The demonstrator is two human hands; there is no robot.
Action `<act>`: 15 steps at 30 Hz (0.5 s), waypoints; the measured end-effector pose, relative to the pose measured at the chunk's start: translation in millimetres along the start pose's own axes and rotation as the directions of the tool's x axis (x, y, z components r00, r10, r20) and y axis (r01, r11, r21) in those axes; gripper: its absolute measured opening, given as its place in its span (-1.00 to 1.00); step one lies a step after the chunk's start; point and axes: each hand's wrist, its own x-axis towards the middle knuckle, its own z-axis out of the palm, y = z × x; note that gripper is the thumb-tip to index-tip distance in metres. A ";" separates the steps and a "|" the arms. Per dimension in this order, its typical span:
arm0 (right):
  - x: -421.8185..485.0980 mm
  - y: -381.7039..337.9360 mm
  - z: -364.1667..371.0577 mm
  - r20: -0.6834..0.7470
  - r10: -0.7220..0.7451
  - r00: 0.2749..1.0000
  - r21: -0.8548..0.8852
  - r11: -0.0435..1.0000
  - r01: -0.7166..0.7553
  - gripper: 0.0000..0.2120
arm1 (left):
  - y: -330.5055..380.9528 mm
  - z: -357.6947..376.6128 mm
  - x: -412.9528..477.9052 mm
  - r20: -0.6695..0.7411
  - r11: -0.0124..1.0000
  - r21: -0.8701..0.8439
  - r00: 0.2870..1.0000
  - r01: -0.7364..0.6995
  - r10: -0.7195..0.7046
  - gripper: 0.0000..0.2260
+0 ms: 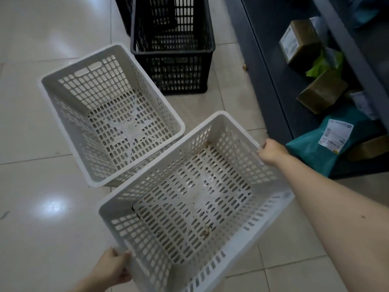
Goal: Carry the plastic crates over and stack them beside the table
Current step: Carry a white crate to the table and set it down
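Crates were the job, and one white crate was up in the air, held by both hands. The left hand had its fingers closed around the near corner of the rim. The right hand had its fingers closed on the far side of the rim. The held crate was tipped a little and empty.

Just past the held crate, a second white crate sat on the tiled floor, also empty. The two looked like they touched or nearly touched at one corner; I could not tell which. Beyond the second one stood a black crate.

I think the person was at the carrying step, close to putting the held crate down. The next move likely called for lining it up over the second white crate and lowering it straight in.

To the right of the held crate, a dark shelf held brown boxes and a teal bag. No tabletop could be made out for sure. The black crate's top was cut off, and something dark behind it was too hidden to name.
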 end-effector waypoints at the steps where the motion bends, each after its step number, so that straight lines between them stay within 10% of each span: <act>1: -7.8 5.7 -1.2 -0.009 -0.004 1.000 0.014 1.000 0.004 -0.76 | 0.2 -7.7 -10.3 0.000 0.999 0.037 1.000 -0.026 0.026 -0.75; 15: -216.8 13.1 -212.0 0.103 -0.006 0.995 0.030 1.000 0.003 -0.55 | 139.5 -130.3 -276.8 -0.142 0.868 0.484 0.969 -0.110 0.202 -0.78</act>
